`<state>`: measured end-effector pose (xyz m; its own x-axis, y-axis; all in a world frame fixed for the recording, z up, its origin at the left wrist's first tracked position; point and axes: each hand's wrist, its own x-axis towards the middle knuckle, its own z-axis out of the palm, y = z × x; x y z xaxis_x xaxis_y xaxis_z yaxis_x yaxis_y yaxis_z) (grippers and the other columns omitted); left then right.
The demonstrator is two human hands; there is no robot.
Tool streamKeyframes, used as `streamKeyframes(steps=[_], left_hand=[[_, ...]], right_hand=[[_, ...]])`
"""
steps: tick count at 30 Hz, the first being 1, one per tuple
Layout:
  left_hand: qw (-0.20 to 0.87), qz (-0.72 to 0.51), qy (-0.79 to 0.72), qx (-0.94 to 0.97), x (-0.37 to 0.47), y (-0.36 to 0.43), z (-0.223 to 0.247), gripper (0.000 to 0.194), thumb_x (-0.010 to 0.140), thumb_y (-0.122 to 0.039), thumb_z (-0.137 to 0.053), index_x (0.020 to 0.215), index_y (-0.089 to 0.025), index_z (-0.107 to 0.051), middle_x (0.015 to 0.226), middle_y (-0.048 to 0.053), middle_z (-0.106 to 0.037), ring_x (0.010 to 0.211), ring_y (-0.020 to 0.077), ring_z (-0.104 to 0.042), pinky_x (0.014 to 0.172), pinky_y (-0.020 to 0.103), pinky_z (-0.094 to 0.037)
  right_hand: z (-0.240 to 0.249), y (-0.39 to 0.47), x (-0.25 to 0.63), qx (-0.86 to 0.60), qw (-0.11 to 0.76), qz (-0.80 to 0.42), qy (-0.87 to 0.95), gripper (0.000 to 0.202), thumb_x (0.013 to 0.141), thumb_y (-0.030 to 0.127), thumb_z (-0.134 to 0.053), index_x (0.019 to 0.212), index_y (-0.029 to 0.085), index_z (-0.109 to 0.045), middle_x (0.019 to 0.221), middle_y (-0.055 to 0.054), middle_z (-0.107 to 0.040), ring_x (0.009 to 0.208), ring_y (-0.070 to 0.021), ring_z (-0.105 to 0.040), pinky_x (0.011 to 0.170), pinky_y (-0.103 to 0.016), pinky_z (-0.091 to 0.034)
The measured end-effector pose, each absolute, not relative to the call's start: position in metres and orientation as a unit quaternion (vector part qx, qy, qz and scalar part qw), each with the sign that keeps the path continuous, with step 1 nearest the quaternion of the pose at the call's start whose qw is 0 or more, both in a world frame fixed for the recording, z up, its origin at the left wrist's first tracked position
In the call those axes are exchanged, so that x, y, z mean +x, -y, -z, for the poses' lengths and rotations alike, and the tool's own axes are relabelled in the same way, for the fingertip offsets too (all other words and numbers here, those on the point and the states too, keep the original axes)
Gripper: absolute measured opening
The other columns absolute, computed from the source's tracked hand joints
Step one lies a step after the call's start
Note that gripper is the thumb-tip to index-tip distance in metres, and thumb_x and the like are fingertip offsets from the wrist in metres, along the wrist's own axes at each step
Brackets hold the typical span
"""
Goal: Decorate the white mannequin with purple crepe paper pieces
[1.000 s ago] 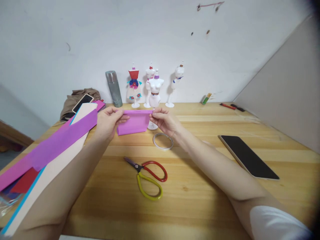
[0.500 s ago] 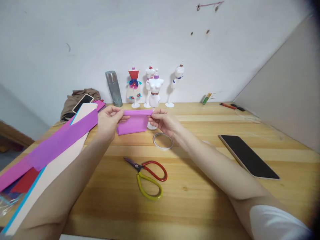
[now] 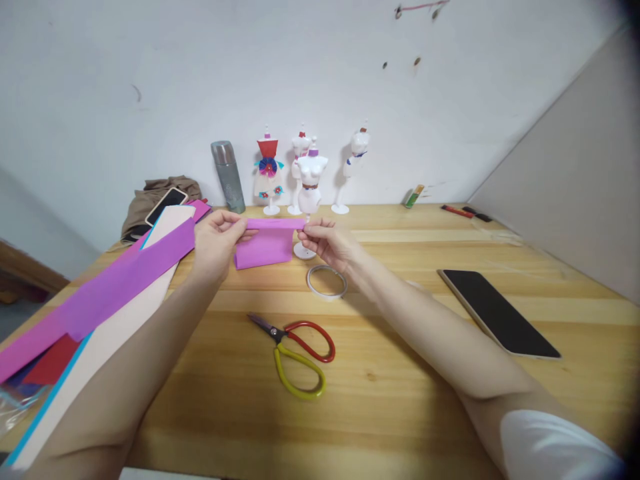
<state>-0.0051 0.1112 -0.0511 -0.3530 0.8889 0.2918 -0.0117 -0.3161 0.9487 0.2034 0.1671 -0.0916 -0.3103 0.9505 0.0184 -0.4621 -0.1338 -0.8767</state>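
A folded sheet of purple craft paper is stretched between my two hands above the wooden table. My left hand pinches its upper left corner between thumb and fingers. At the upper right corner my right hand grips the same folded top edge. Just behind stands a small white mannequin with a purple neck band and a brown belt, its round base partly beside the paper. Below my right hand lies a ring of tape. Nearer to me rest scissors with one red and one yellow handle, blades pointing left.
Long coloured sheets lie under my left arm. A phone rests on brown cloth behind them. A grey flask and a dressed mannequin stand by the wall. A dark tablet lies at right.
The right end of the purple paper's lower part has drawn slightly left, showing more of the mannequin's base. Both hands keep their hold almost in place.
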Motion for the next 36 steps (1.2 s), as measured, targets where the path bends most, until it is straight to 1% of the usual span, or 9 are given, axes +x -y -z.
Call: streamKeyframes(steps=[4,8,13,17,22,26,29,32,36], left_hand=[[0.342,-0.666,-0.474,0.464,-0.006,-0.112,0.053,0.021,0.064,-0.021,-0.078,0.072,-0.017,-0.059,0.059,-0.002,-0.067,0.062,0.0189,-0.075,0.065,0.029,-0.063],[0.347,-0.666,-0.46,0.473,-0.006,-0.114,0.054,0.019,0.063,-0.019,-0.077,0.071,-0.016,-0.06,0.06,-0.001,-0.068,0.061,0.0184,-0.075,0.064,0.027,-0.062],[0.354,-0.66,-0.466,0.472,-0.006,-0.114,0.057,0.022,0.063,-0.019,-0.08,0.073,-0.016,-0.06,0.061,-0.001,-0.068,0.066,0.0197,-0.076,0.071,0.029,-0.063],[0.351,-0.652,-0.471,0.479,-0.007,-0.114,0.057,0.024,0.063,-0.021,-0.082,0.075,-0.016,-0.062,0.063,0.0,-0.069,0.07,0.0216,-0.077,0.073,0.031,-0.064],[0.335,-0.654,-0.458,0.5,-0.01,-0.114,0.057,0.025,0.063,-0.025,-0.084,0.081,-0.015,-0.071,0.072,0.001,-0.072,0.069,0.021,-0.077,0.075,0.033,-0.064],[0.327,-0.656,-0.448,0.512,-0.011,-0.116,0.058,0.028,0.064,-0.028,-0.085,0.086,-0.014,-0.074,0.072,0.003,-0.074,0.064,0.0198,-0.075,0.069,0.032,-0.064],[0.317,-0.646,-0.452,0.526,-0.011,-0.115,0.057,0.027,0.065,-0.026,-0.084,0.088,-0.014,-0.075,0.071,0.003,-0.074,0.062,0.0192,-0.074,0.066,0.031,-0.063],[0.312,-0.625,-0.466,0.543,-0.012,-0.113,0.054,0.027,0.064,-0.023,-0.084,0.089,-0.013,-0.076,0.068,0.003,-0.073,0.063,0.019,-0.073,0.067,0.03,-0.062],[0.287,-0.594,-0.487,0.572,-0.015,-0.111,0.052,0.032,0.061,-0.02,-0.084,0.092,-0.014,-0.079,0.074,0.004,-0.076,0.066,0.0177,-0.072,0.071,0.03,-0.061]], right_hand=[[0.092,-0.167,0.203,-0.306,0.522,-0.665,0.437,0.027,0.058,0.017,-0.088,0.066,0.018,-0.062,0.061,-0.001,-0.069,0.056,-0.0097,-0.064,0.053,-0.018,-0.056],[0.091,-0.167,0.202,-0.309,0.549,-0.63,0.454,0.029,0.055,0.02,-0.087,0.068,0.018,-0.062,0.056,0.0,-0.066,0.052,-0.0096,-0.061,0.046,-0.018,-0.049],[0.09,-0.165,0.202,-0.307,0.575,-0.596,0.469,0.033,0.054,0.02,-0.085,0.076,0.021,-0.06,0.057,0.003,-0.066,0.052,-0.0105,-0.06,0.045,-0.019,-0.045],[0.089,-0.164,0.203,-0.312,0.58,-0.56,0.503,0.03,0.058,0.024,-0.084,0.08,0.02,-0.065,0.058,0.002,-0.066,0.052,-0.0103,-0.059,0.048,-0.021,-0.046],[0.086,-0.164,0.203,-0.309,0.593,-0.531,0.52,0.023,0.061,0.027,-0.082,0.079,0.02,-0.07,0.06,0.002,-0.066,0.055,-0.0113,-0.059,0.052,-0.025,-0.047],[0.084,-0.163,0.203,-0.304,0.602,-0.533,0.512,0.025,0.059,0.03,-0.083,0.079,0.021,-0.071,0.06,0.002,-0.066,0.057,-0.0125,-0.06,0.052,-0.026,-0.046],[0.083,-0.163,0.204,-0.305,0.607,-0.532,0.506,0.026,0.058,0.029,-0.083,0.08,0.021,-0.071,0.062,0.001,-0.066,0.058,-0.0129,-0.061,0.053,-0.027,-0.047],[0.082,-0.164,0.206,-0.309,0.609,-0.529,0.504,0.028,0.059,0.03,-0.083,0.082,0.021,-0.07,0.063,0.001,-0.066,0.06,-0.0132,-0.061,0.054,-0.027,-0.047],[0.082,-0.166,0.207,-0.312,0.607,-0.523,0.51,0.029,0.06,0.031,-0.084,0.083,0.021,-0.069,0.064,0.001,-0.066,0.061,-0.0136,-0.062,0.054,-0.027,-0.047]])
